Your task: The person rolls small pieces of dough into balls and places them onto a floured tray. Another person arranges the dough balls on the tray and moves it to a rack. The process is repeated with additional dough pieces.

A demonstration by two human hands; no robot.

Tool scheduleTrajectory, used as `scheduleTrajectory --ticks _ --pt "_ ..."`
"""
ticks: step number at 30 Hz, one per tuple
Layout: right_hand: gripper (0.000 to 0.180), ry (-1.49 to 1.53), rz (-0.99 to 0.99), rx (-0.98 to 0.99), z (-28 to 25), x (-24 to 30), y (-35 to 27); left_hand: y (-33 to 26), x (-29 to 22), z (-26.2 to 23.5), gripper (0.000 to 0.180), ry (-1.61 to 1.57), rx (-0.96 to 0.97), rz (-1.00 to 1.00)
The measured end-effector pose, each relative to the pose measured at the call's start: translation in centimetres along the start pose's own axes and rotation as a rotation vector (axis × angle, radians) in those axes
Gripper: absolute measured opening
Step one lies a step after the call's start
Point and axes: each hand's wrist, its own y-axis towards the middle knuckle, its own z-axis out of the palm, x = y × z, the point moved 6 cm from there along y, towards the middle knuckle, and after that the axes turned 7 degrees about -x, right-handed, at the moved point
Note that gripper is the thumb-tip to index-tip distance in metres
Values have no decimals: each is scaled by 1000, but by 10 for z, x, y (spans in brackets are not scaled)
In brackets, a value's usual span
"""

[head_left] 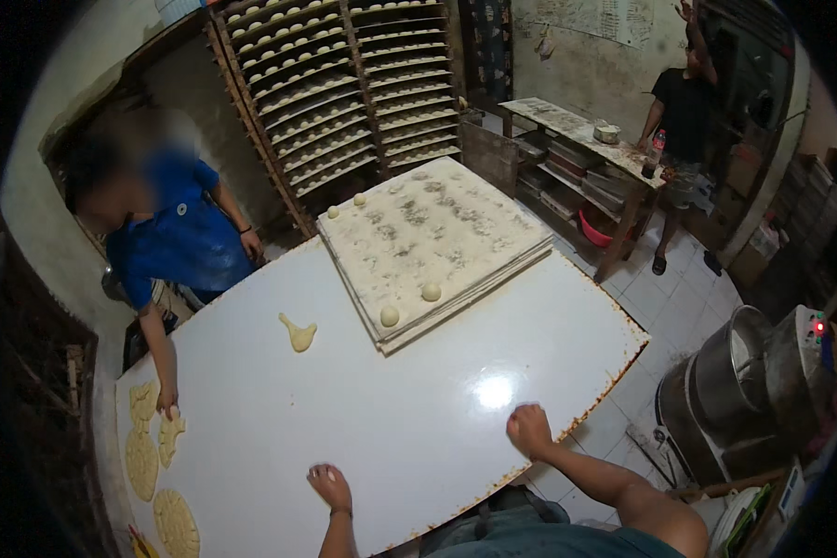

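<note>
Over the table (409, 400), left hand (329, 486) and right hand (530, 431) curl, well apart.

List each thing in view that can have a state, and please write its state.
Left hand: curled over the table; any contents hidden.
Right hand: curled near the table's edge; any contents hidden.
Loose dough piece: irregular, narrow at one end.
Flattened dough: indented surface.
Board stack: flat, floured, four dough balls on top.
Rack: shelves loaded with pale pieces.
Machine light: lit red.
Bottle: upright.
</note>
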Motion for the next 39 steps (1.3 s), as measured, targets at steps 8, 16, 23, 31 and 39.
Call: scheduleTrajectory --ticks 8,16,23,31,39 --pt "12 231 -150 66 2 40 -46 -45 -44 -31 6 -39 79 337" --pt "8 233 96 -121 22 74 -29 -20 -42 1 7 -186 95 78" --pt "12 79 149 -187 6 43 -12 28 -44 -12 5 -72 -4 46" --pt "25 510 411 -3 -12 24 -57 -14 14 -12 7 -111 -54 -150" --pt "15 1591 1145 178 27 -86 121 -36 -15 14 25 -362 -376 -367"
